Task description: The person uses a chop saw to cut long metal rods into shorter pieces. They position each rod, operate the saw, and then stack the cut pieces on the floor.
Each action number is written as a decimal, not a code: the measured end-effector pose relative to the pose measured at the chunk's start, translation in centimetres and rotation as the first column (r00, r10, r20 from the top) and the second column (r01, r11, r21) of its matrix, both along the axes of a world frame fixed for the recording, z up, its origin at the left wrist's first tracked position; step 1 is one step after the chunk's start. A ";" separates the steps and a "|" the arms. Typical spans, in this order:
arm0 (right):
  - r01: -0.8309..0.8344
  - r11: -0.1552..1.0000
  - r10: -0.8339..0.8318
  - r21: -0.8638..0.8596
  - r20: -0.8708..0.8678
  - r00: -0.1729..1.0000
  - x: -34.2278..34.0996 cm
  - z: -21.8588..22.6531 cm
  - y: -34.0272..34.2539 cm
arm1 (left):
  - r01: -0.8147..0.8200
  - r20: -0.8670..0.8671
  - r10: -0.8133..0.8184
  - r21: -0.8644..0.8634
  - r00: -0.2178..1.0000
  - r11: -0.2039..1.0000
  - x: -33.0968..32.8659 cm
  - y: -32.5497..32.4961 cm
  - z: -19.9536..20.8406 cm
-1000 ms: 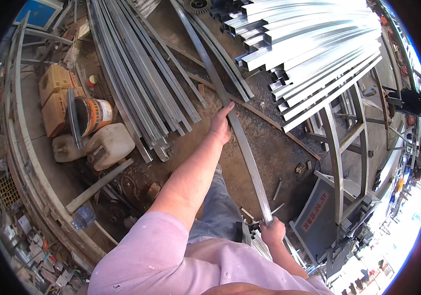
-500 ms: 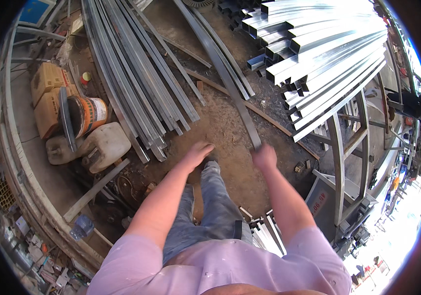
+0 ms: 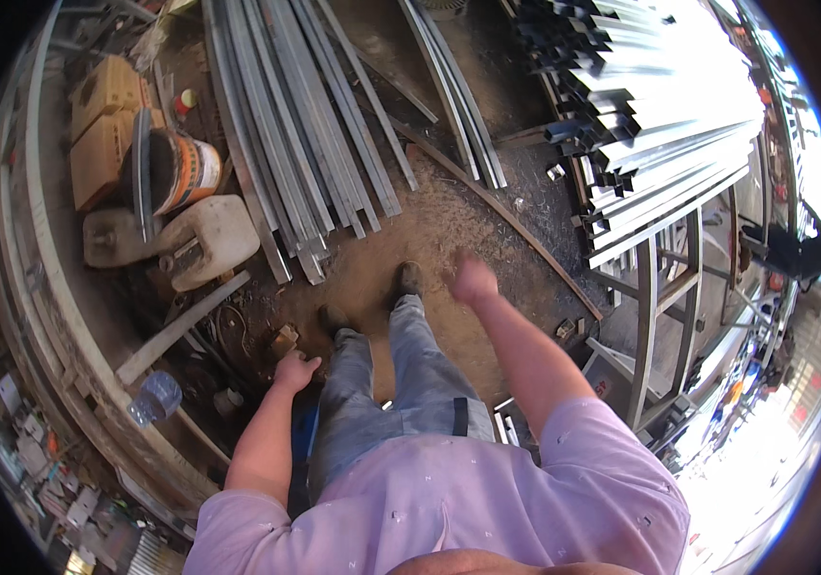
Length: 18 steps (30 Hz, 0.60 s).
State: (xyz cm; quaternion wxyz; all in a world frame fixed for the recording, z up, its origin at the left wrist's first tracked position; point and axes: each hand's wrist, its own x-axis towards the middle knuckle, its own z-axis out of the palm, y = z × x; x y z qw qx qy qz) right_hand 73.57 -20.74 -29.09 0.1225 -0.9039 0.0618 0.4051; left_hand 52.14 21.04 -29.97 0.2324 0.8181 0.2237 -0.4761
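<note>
My right hand (image 3: 474, 281) is stretched forward over the dirt floor, slightly blurred, with thumb and fingers apart and nothing held. It hovers short of the near ends of a few long metal tubes (image 3: 463, 115). Low at my left side hangs my left hand (image 3: 295, 370), empty, its thumb sticking out from loosely bent fingers. A bundle of long grey metal tubes (image 3: 305, 125) lies on the floor ahead, left of the middle. To the right, a big stack of shiny square metal tubes (image 3: 679, 134) rests on a metal rack (image 3: 645, 316).
A rusty flat bar (image 3: 516, 225) crosses the floor diagonally. At left stand cardboard boxes (image 3: 104, 144), an orange bucket (image 3: 197, 171) and dirty plastic jerrycans (image 3: 214, 240). A metal bar (image 3: 185, 326) and a clear plastic bottle (image 3: 156, 398) are near my left arm. My shoes (image 3: 409, 278) are on the floor.
My right hand has let go of the long metal tube it held and moved left and slightly forward. My left hand has drawn back and down to my left side.
</note>
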 end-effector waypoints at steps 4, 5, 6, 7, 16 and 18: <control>-0.109 0.993 0.114 0.033 -0.375 0.920 -11.0 0.1 -0.7 | -0.101 0.064 0.112 -0.160 0.992 0.982 0.8 -4.0 1.8; -0.112 0.993 0.114 0.030 -0.395 0.911 -13.6 0.1 -1.2 | -0.137 0.086 0.158 -0.209 0.984 0.968 0.5 -4.6 1.7; -0.115 0.993 0.115 0.026 -0.417 0.902 -15.6 0.3 -1.7 | -0.172 0.105 0.205 -0.258 0.973 0.951 -0.2 -5.2 1.5; -0.137 0.990 0.137 0.032 -0.444 0.886 -16.6 0.5 -2.0 | -0.201 0.125 0.248 -0.307 0.961 0.930 -0.2 -5.6 1.9; 0.009 1.000 -0.006 0.020 -0.132 0.991 -13.6 5.4 -2.2 | -0.099 0.155 0.148 -0.289 0.977 0.952 -0.5 1.1 8.0; 0.053 0.996 -0.045 0.066 -0.124 0.991 -11.3 8.7 0.2 | -0.100 0.198 0.146 -0.227 0.969 0.969 -0.5 3.7 10.3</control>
